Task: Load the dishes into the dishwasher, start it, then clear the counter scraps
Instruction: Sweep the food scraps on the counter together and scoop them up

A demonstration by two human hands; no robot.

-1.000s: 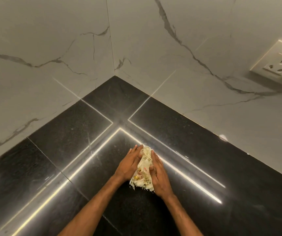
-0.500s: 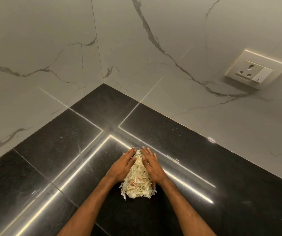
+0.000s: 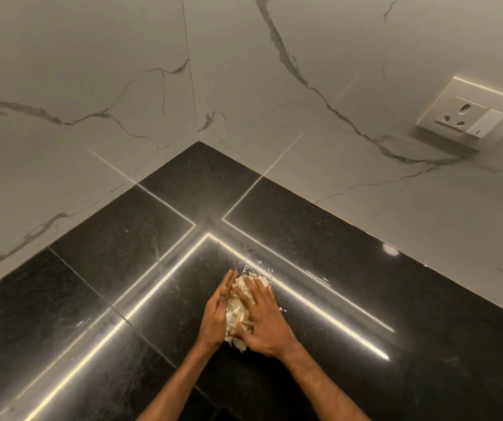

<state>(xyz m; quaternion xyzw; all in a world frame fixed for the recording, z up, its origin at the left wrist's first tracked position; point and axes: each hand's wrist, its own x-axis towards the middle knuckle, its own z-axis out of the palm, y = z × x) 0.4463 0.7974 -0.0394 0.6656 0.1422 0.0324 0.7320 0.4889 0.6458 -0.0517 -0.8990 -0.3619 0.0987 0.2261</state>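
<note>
A pile of pale shredded vegetable scraps (image 3: 238, 311) lies on the black granite counter (image 3: 365, 299). My left hand (image 3: 216, 317) presses against the pile's left side with straight fingers. My right hand (image 3: 264, 319) lies flat over the pile's right side and top, fingers spread. The two hands squeeze the pile between them. A few loose shreds (image 3: 259, 265) lie scattered just beyond the fingertips. Much of the pile is hidden under my right hand.
White marble-look walls (image 3: 122, 86) meet in a corner behind the counter. A wall socket with a switch (image 3: 469, 120) sits on the right wall. Bright strip-light reflections cross the glossy counter.
My hands have closed in on the scraps, making the pile narrower. The right hand now covers its top. A few shreds were left behind near the fingertips.
</note>
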